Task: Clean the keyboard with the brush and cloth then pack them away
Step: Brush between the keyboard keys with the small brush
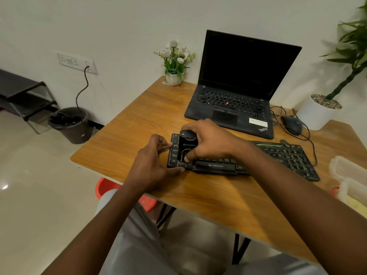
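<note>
Wooden table against a white wall, seen from a seated person's view. Nearest: grey-clad lap, with a red plastic item partly under the table's near-left edge. Left hand pinches the left end of the keyboard, thumb on the near edge and fingers curled against the left side. Right hand is clamped on the brush, a black tool with a white logo, fingers curled over its top and thumb low on its side. The brush sits on the keys at the keyboard's left end. The keyboard lies flat across the table's middle, its cable running off right. A greenish flat piece lies on the keyboard's far edge; cannot tell if it is the cloth. Clear containers sit at the right edge. Farther: open laptop with a dark screen, mouse just right of it, white plant pot behind the mouse. Flower pot at the far-left corner. Bin on the floor by the wall.
</note>
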